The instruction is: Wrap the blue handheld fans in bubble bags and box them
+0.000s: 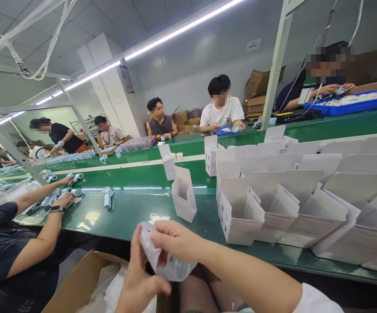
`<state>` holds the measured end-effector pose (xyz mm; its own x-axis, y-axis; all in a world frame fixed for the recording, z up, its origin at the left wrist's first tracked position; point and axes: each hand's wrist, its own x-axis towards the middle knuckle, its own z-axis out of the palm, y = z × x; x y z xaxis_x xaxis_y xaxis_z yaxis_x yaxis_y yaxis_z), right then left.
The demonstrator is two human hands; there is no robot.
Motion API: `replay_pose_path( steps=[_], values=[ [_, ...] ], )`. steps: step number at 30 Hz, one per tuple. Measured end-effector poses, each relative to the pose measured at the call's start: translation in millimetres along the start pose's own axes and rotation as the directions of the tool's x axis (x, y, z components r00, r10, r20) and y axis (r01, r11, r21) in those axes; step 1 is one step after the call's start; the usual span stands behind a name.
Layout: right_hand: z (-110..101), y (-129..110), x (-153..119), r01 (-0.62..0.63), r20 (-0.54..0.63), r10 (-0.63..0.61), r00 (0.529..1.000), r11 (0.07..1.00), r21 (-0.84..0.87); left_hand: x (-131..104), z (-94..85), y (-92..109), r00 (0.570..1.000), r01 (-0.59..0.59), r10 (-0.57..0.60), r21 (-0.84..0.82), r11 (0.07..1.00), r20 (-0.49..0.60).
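Note:
Near the bottom centre, a bundle in bubble wrap point(175, 268) is held between both hands, over my lap. My left hand point(141, 274) supports its left side, thumb and fingers curved around it. My right hand point(167, 237) pinches the upper part of the wrap from above. What lies inside the wrap is hidden. An upright white box point(184, 198) with its top flap up stands on the green bench just beyond my hands. A light blue device point(107, 198) lies on the bench to the left.
Many open white boxes point(243, 221) crowd the bench on the right. A cardboard carton point(74, 282) with plastic wrap is at lower left. A person's hands point(65, 198) touch blue devices at left; other people sit across the conveyor point(143, 174).

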<state>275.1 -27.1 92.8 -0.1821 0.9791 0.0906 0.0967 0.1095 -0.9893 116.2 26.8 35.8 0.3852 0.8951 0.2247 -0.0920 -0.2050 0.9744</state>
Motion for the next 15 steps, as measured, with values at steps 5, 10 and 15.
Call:
replay_pose_path(
  steps=[5,10,15],
  values=[
    [-26.6,4.1,-4.6,0.217,-0.316,-0.496,0.809,0.75,-0.624,19.3,13.7,-6.5,0.984,0.055,-0.071,-0.098,0.994,-0.162],
    [-87.5,40.4,13.2,-0.318,-0.759,-0.254,0.599,0.795,-0.516,71.9,4.4,26.0,0.838,-0.117,-0.11,-0.372,0.921,-0.535],
    [-95.3,65.2,22.2,-0.165,-0.595,-0.152,0.79,0.881,-0.444,122.9,47.5,54.5,0.86,-0.231,-0.045,-0.468,0.853,-0.507]
  ],
)
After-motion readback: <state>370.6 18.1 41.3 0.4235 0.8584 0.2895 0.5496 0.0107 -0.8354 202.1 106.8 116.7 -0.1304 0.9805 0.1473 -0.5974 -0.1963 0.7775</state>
